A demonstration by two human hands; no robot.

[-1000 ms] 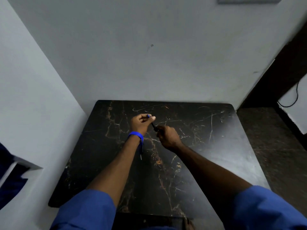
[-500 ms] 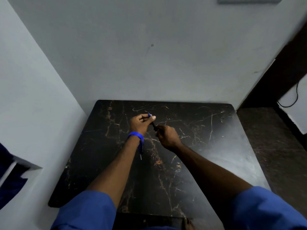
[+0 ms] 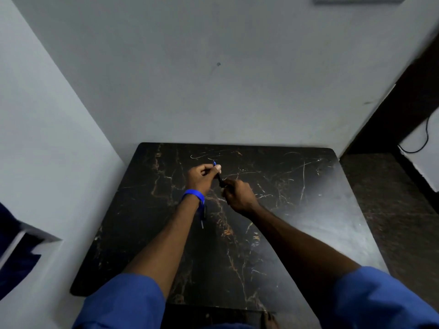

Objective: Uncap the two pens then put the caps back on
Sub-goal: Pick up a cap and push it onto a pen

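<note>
Left hand (image 3: 202,175) and right hand (image 3: 238,194) both pinch one pen (image 3: 219,177) over the table (image 3: 308,210), so we reckon we're mid-task, second pen unseen.

Dim indoor scene, softly lit. A pale diffuse sheen falls across the right half of the dark, veined marble-patterned tabletop (image 3: 308,210), while its left side stays near black. The plain grey-white wall (image 3: 213,79) is evenly lit, darker toward the upper right. Wide-angle distortion bows straight edges near the frame borders. Overall focus is soft, with fine detail smeared at the two hands.
</note>
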